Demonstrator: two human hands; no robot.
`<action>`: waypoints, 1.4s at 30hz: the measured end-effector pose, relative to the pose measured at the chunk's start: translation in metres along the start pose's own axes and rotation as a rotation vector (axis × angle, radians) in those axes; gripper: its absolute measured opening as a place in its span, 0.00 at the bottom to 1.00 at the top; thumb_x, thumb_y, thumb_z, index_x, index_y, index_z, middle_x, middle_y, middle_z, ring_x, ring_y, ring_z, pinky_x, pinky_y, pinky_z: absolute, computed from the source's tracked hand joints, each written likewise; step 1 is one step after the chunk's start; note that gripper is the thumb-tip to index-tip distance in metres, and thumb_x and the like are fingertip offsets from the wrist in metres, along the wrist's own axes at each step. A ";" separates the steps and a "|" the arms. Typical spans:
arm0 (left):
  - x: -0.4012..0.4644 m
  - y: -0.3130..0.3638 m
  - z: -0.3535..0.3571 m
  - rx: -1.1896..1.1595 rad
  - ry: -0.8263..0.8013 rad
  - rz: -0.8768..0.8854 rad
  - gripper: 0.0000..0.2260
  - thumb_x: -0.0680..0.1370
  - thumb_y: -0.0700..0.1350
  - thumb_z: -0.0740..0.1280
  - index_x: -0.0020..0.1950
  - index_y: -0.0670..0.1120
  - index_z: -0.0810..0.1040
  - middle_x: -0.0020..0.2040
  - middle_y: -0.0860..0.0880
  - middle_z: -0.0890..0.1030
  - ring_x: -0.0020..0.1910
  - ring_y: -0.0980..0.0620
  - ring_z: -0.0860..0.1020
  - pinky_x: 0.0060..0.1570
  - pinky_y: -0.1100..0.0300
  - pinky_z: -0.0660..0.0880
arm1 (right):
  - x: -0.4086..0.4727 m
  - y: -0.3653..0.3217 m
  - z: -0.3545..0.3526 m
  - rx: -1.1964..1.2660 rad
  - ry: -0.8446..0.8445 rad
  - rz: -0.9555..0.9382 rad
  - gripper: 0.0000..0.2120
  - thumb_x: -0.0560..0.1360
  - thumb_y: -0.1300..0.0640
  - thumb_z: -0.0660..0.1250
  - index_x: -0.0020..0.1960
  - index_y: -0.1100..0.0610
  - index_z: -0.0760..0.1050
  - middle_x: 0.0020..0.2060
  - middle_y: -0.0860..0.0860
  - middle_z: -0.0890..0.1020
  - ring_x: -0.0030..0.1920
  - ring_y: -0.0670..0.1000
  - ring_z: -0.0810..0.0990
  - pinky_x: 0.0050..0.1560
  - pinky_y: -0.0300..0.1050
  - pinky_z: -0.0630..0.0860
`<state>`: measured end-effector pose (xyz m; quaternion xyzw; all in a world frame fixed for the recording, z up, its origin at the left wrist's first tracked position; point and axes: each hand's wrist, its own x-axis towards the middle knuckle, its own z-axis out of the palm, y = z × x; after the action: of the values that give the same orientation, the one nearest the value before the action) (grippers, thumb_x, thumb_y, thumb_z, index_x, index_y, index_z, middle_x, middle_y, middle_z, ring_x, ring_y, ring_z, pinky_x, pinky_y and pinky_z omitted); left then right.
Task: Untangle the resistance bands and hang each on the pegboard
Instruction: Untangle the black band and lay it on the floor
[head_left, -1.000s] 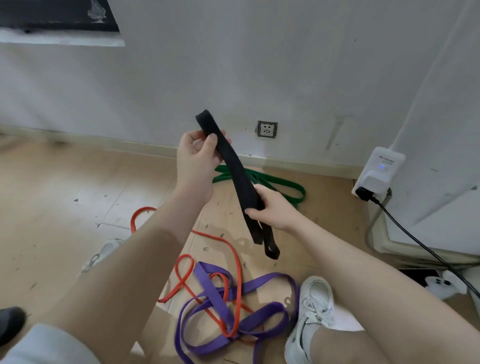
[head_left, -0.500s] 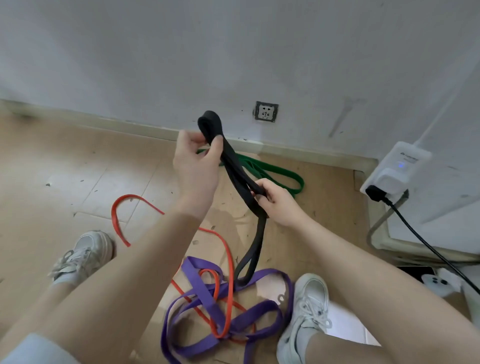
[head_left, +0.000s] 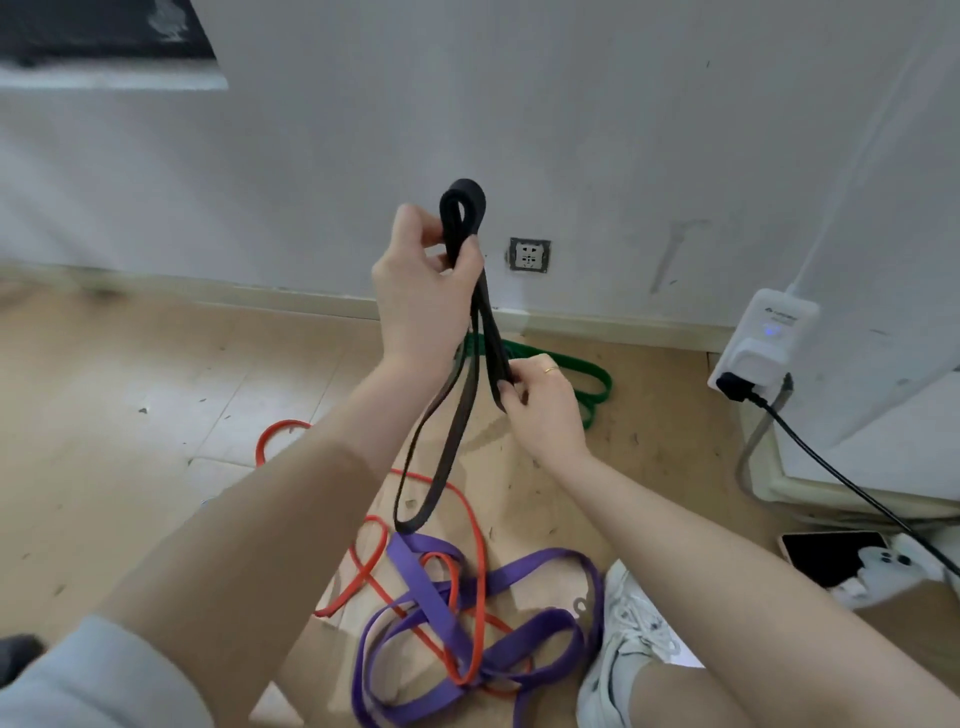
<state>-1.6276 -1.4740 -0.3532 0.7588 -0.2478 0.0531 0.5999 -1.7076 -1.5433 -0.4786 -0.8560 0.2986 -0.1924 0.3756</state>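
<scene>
Hands (head_left: 423, 291) (head_left: 543, 410) both grip black band (head_left: 462, 208) above scuffed wooden floor (head_left: 130, 395), beside white wall (head_left: 571, 104).

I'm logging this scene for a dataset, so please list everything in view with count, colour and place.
Flat black rubber resistance band: 1, black, held up in both hands, lower loop hanging.
Thin orange rubber resistance band: 1, orange, on the floor, tangled with the purple one.
Wide purple rubber resistance band: 1, purple, on the floor by the shoe.
Green rubber resistance band: 1, green, on the floor near the wall.
Wall socket: 1, grey, low on the wall.
White plug-in adapter: 1, white, right, black cable attached.
Smartphone: 1, dark screen, floor right.
White sneaker: 1, bottom centre.
Left hand: pinches the band's top.
Right hand: pinches a strand lower down.
</scene>
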 end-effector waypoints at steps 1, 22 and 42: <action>0.001 0.003 -0.003 0.012 0.006 0.018 0.13 0.75 0.40 0.66 0.38 0.52 0.64 0.39 0.57 0.75 0.39 0.50 0.82 0.39 0.57 0.76 | -0.003 -0.003 -0.002 -0.027 0.015 -0.012 0.12 0.78 0.57 0.61 0.60 0.54 0.76 0.50 0.51 0.76 0.46 0.49 0.74 0.43 0.40 0.70; -0.041 0.064 -0.009 0.038 0.080 0.198 0.09 0.74 0.42 0.68 0.42 0.45 0.67 0.38 0.57 0.75 0.37 0.61 0.77 0.37 0.71 0.73 | -0.051 -0.049 -0.034 0.325 0.203 -0.059 0.11 0.77 0.59 0.60 0.58 0.58 0.74 0.49 0.51 0.81 0.45 0.46 0.77 0.47 0.42 0.76; 0.008 -0.204 -0.004 -0.102 0.289 -0.749 0.07 0.75 0.42 0.66 0.40 0.47 0.68 0.45 0.47 0.75 0.47 0.46 0.80 0.41 0.60 0.79 | 0.036 0.095 0.012 -0.359 -0.475 0.090 0.15 0.76 0.52 0.65 0.59 0.54 0.65 0.47 0.50 0.78 0.41 0.52 0.77 0.39 0.45 0.74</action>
<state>-1.5300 -1.4407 -0.5293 0.7505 0.1304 -0.0753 0.6435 -1.7088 -1.6113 -0.5548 -0.9156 0.2693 0.0860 0.2858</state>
